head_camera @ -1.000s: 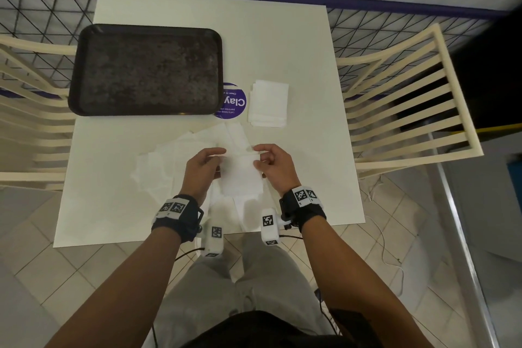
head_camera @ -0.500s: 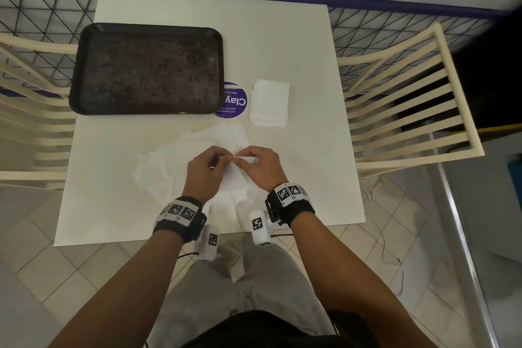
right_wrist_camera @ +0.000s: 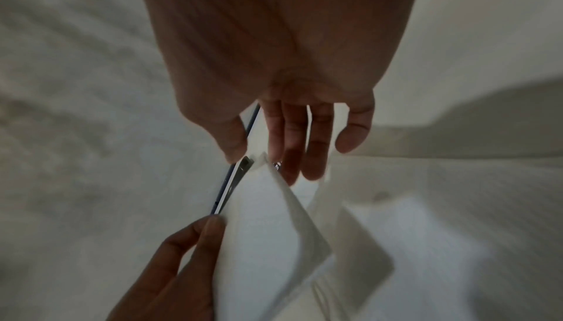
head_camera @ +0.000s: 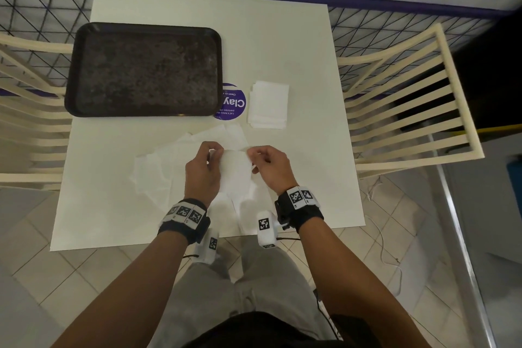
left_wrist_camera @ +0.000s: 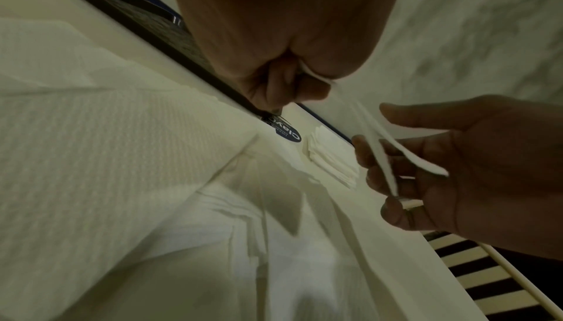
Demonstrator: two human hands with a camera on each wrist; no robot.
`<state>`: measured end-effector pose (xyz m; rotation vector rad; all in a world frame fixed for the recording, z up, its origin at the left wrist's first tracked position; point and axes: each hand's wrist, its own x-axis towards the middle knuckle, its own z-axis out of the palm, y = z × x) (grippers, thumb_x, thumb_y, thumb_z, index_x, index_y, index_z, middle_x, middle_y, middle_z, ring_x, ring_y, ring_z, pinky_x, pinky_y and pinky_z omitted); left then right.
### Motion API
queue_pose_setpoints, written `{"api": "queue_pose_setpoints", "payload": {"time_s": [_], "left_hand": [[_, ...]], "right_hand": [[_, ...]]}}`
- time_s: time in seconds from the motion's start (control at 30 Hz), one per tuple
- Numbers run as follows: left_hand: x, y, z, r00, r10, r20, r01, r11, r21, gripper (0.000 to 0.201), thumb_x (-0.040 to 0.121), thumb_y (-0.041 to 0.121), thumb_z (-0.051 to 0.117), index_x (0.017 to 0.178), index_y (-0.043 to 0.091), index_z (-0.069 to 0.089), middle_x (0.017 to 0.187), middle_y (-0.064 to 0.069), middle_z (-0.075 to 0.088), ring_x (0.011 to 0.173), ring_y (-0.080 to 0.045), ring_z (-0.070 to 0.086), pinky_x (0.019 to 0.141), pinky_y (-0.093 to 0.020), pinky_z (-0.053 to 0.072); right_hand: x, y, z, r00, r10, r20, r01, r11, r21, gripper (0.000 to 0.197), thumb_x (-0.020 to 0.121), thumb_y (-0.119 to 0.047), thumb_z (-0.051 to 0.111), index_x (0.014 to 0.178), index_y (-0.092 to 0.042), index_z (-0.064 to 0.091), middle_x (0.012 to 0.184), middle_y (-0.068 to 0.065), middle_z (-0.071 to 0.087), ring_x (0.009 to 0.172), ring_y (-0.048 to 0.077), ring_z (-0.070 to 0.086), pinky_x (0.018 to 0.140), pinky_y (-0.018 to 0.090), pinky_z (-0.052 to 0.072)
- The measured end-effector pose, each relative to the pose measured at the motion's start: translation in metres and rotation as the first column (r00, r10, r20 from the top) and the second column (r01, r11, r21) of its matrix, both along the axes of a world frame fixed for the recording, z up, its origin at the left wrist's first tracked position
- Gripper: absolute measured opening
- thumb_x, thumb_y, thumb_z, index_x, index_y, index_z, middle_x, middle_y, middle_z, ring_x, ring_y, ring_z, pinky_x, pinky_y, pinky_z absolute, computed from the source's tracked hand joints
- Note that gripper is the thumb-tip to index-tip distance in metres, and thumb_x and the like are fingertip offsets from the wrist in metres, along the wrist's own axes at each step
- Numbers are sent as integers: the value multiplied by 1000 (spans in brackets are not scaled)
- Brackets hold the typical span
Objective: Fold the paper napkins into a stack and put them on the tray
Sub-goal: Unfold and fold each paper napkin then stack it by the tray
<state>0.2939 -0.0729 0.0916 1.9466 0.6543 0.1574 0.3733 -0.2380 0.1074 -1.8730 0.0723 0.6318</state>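
I hold one white paper napkin (head_camera: 236, 171) above the near middle of the white table (head_camera: 310, 51). My left hand (head_camera: 204, 167) pinches its upper left corner and my right hand (head_camera: 267, 162) pinches its upper right corner. The napkin (right_wrist_camera: 262, 225) hangs doubled over between them, its two edges (left_wrist_camera: 383, 157) parted at the right fingers. Several loose unfolded napkins (head_camera: 158, 167) lie spread on the table under and left of my hands. A small stack of folded napkins (head_camera: 269, 104) sits further back, right of the dark empty tray (head_camera: 142, 69).
A round purple sticker (head_camera: 233, 103) lies between the tray and the folded stack. Cream slatted chairs stand at the left (head_camera: 25, 110) and at the right (head_camera: 409, 99) of the table. A wire mesh fence (head_camera: 381, 25) runs behind it.
My hands came together and met at the napkin's top edge half a second ago, then drew apart again. The napkin now hangs doubled between them.
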Motion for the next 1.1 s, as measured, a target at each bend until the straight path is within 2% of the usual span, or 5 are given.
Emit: {"api": "queue_pose_setpoints", "payload": {"time_s": [0.2, 0.37, 0.47, 0.7, 1.1], "left_hand": [[10, -3, -2, 996, 88, -14, -88, 996, -19, 18, 110, 34, 48, 120, 25, 59, 91, 1, 67, 73, -15, 62, 66, -27, 51], [10, 2, -4, 991, 49, -126, -63, 992, -107, 24, 110, 41, 44, 125, 27, 56, 81, -2, 70, 63, -19, 63, 56, -32, 52], [4, 9, -12, 981, 25, -190, -48, 992, -119, 23, 110, 36, 46, 124, 23, 59, 82, -3, 71, 62, -19, 63, 55, -26, 50], [-11, 16, -26, 965, 60, -255, -87, 992, -96, 17, 109, 30, 48, 119, 26, 62, 79, 3, 73, 65, -22, 68, 67, -39, 60], [-7, 13, -34, 962, 35, -271, -62, 994, -89, 14, 104, 30, 58, 116, 27, 66, 88, 5, 72, 74, -19, 68, 74, -41, 62]], "right_hand": [[3, -2, -4, 978, 208, 12, -204, 970, -135, 10, 93, -21, 69, 94, -11, 69, 75, 7, 75, 66, 13, 69, 67, 15, 49], [64, -5, -8, 991, 46, 129, -17, 976, -216, 7, 92, -22, 70, 91, -16, 66, 84, 7, 74, 75, 20, 68, 77, 30, 56], [114, -7, -6, 982, -24, 186, 77, 954, -288, 14, 95, -23, 66, 103, -11, 69, 96, 6, 73, 88, 23, 68, 81, 25, 50], [184, -6, -12, 976, -45, 212, 134, 895, -426, 26, 97, -21, 65, 117, -7, 70, 115, 11, 73, 109, 25, 66, 76, 9, 32], [162, -12, -34, 968, -131, 212, 210, 886, -413, 31, 92, -28, 68, 119, -15, 57, 114, 11, 66, 106, 27, 63, 87, 30, 48]]}}
